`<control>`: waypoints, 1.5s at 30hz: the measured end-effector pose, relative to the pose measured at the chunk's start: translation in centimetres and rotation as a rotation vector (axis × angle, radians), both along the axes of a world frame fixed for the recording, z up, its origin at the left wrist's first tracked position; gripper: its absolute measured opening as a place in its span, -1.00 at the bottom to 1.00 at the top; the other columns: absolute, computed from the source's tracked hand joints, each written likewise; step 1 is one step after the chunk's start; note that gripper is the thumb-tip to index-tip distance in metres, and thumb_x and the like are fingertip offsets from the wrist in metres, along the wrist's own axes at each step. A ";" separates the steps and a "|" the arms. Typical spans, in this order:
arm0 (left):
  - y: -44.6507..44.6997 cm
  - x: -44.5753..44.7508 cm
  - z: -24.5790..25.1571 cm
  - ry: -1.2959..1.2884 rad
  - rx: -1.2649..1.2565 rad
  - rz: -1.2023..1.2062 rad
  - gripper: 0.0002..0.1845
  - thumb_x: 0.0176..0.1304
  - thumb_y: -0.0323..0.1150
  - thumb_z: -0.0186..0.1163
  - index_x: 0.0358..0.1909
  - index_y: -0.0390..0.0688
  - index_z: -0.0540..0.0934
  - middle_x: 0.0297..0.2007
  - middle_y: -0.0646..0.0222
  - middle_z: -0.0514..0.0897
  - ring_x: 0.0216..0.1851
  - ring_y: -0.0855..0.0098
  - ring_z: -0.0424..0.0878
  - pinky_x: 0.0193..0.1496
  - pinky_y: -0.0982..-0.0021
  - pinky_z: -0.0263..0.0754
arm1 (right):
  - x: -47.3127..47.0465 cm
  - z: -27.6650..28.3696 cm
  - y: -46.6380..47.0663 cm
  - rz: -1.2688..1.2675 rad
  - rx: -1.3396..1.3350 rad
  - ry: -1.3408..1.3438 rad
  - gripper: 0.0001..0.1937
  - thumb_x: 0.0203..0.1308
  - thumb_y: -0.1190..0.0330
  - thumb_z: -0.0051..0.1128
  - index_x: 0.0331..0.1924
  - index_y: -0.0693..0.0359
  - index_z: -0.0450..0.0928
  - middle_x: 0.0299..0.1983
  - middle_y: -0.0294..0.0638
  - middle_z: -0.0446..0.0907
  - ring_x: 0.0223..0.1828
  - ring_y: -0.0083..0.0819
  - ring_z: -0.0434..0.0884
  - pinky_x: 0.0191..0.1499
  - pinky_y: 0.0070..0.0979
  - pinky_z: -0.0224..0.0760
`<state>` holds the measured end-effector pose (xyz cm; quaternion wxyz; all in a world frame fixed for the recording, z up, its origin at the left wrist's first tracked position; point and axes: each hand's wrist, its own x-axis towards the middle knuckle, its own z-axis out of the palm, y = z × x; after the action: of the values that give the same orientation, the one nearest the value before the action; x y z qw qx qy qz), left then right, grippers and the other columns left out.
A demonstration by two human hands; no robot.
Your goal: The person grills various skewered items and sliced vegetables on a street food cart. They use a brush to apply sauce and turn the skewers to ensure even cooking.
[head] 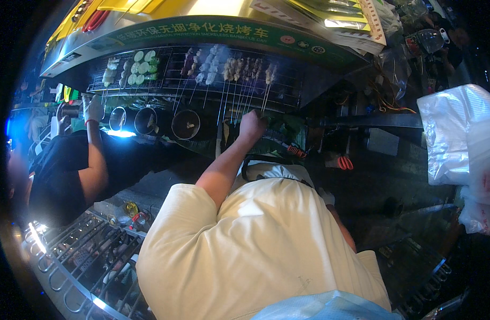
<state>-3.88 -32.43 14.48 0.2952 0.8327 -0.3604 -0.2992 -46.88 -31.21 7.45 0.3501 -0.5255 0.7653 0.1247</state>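
My left hand (253,125) is closed at the near edge of a barbecue grill (293,90), around the lower ends of meat skewers (271,74). Left of these, browned meat skewers (243,70) lie on the wire grate, their metal sticks pointing toward me. Smoke drifts over paler skewers (210,64) farther left. Skewered green vegetable slices (141,68) rest on the grate's left part. Down at my side hangs my right hand (328,198), small and pale in view, perhaps gloved. My shirt partly hides that arm, and the fingers are unclear.
Round metal containers (185,125) line the grill's front. At left stands a co-worker, a gloved hand (93,109) near the grill. Orange-handled tool (297,151) and red-handled scissors (344,162) lie right of my hand. Plastic bags (448,136) hang far right; a metal rack (89,264) stands behind left.
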 end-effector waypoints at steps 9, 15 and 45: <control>-0.1 -0.8 0.9 -0.159 0.222 -0.119 -0.84 0.05 -0.39 0.04 -0.41 -0.25 0.55 -0.32 0.03 0.62 -0.24 0.09 0.60 -0.18 0.19 0.51 | -1.0 -0.6 -0.6 0.074 0.029 0.010 -0.35 0.02 -0.05 0.01 0.01 0.40 0.42 0.04 0.20 0.40 0.12 0.02 0.36 0.13 -0.32 0.23; 0.0 -0.6 0.3 -0.186 0.204 -0.125 -0.85 0.03 -0.42 0.03 -0.41 -0.24 0.56 -0.32 0.04 0.62 -0.25 0.08 0.60 -0.18 0.19 0.51 | -0.6 0.4 -0.5 0.047 0.006 -0.074 -0.38 0.03 -0.03 0.00 0.01 0.36 0.44 0.03 0.19 0.40 0.10 0.03 0.37 0.13 -0.31 0.23; 1.0 0.5 -2.3 1.215 -0.127 0.255 -0.73 0.26 -0.18 0.05 -0.14 -0.12 0.53 -0.49 0.49 0.52 -0.66 0.63 0.24 -0.65 0.58 0.10 | -0.1 0.2 -0.1 0.088 -0.027 0.054 -0.42 0.01 -0.02 0.03 -0.04 0.33 0.49 0.00 0.17 0.44 0.07 0.01 0.41 0.08 -0.29 0.27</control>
<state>-3.41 -31.42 12.19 0.5299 0.5312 -0.0429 -0.6597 -47.01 -31.30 7.67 0.3163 -0.5599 0.7521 0.1440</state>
